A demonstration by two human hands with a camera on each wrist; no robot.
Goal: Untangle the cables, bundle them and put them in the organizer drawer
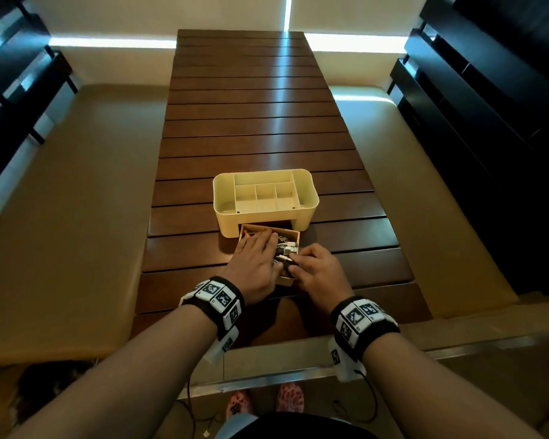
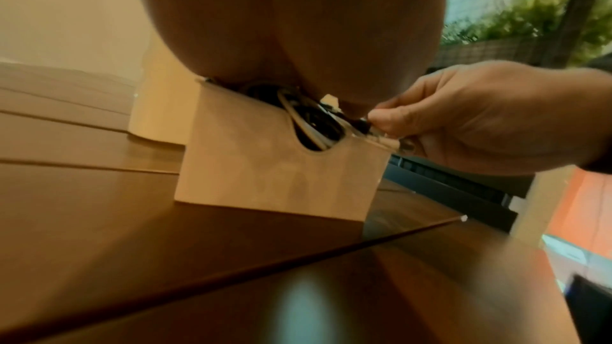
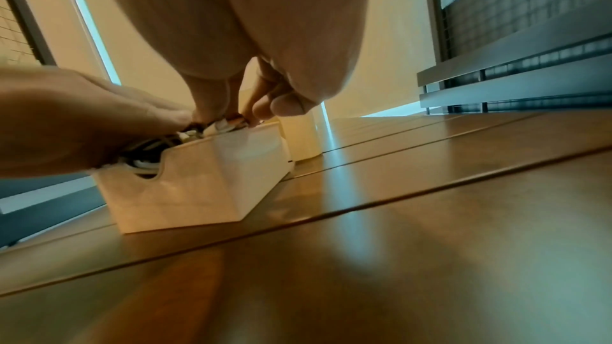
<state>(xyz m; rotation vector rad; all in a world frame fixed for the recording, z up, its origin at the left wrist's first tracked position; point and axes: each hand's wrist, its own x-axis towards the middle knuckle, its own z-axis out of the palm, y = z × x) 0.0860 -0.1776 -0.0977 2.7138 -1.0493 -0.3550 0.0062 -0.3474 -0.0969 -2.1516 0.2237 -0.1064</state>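
At the lower centre of the head view, the wooden drawer (image 1: 290, 232) stands pulled out of the cream organizer (image 1: 263, 223) on the slatted tabletop (image 1: 260, 122), with the bundled cables (image 1: 286, 248) packed inside it. The left hand (image 1: 255, 264) lies flat with straight fingers pressing down on the cables. Just beside it, the right hand (image 1: 319, 270) pinches a cable end at the drawer's near right rim.

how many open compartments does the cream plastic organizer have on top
6 on the cream plastic organizer: one at the left end, one along the back, three small ones mid-front, one at the right end.
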